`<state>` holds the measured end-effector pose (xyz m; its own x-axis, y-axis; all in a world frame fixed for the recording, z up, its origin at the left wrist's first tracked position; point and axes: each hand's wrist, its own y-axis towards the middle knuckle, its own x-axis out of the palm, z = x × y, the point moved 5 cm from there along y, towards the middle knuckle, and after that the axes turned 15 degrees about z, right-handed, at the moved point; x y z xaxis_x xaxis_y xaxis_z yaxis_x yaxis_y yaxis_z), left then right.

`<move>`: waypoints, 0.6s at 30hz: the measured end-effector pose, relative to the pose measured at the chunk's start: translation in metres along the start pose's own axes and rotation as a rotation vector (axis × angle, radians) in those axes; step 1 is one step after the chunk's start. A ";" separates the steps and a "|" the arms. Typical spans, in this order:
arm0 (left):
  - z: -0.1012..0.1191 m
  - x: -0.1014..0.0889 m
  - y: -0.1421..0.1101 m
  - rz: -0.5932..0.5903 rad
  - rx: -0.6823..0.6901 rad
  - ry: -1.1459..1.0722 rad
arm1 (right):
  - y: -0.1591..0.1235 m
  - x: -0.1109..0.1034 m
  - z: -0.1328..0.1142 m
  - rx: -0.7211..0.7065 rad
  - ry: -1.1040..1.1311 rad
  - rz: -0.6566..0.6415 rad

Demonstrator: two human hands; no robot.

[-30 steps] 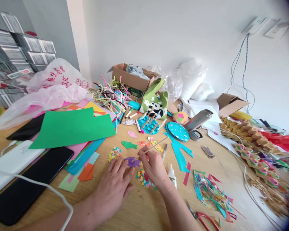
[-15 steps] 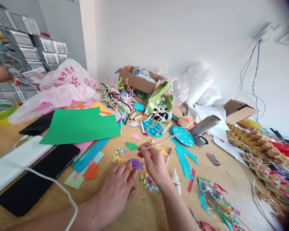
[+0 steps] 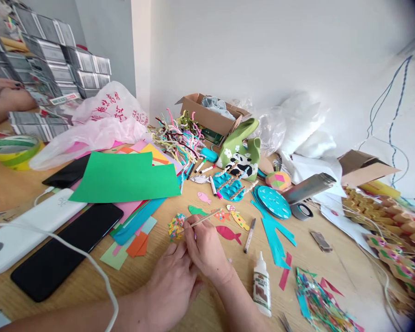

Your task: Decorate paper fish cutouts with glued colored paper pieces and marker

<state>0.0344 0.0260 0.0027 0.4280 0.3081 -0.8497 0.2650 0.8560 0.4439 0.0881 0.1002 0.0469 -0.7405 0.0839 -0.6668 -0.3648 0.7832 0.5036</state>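
Slantwise, the thin stick (image 3: 207, 217) points up rightward.

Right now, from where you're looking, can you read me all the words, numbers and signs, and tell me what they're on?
Nothing reads clearly enough to quote.
Plastic bag: red Chinese characters, too creased and blurred.
White bottle: printed label, too small.
White power bank: an S-like mark in a dark circle, no sure letter.
White strip by the grey boxes: coloured print, too blurred.
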 end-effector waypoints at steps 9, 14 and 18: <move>0.002 -0.004 0.003 -0.056 -0.019 -0.011 | -0.001 -0.001 0.001 0.007 0.025 0.032; 0.002 -0.005 0.003 -0.165 -0.066 0.001 | 0.003 -0.014 0.008 0.108 0.081 0.116; 0.001 -0.004 0.003 -0.152 -0.011 0.064 | 0.007 -0.031 0.020 0.188 0.106 0.160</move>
<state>0.0341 0.0272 0.0079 0.3277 0.2006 -0.9232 0.3131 0.8989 0.3065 0.1198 0.1154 0.0595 -0.8387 0.1589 -0.5208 -0.1343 0.8666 0.4806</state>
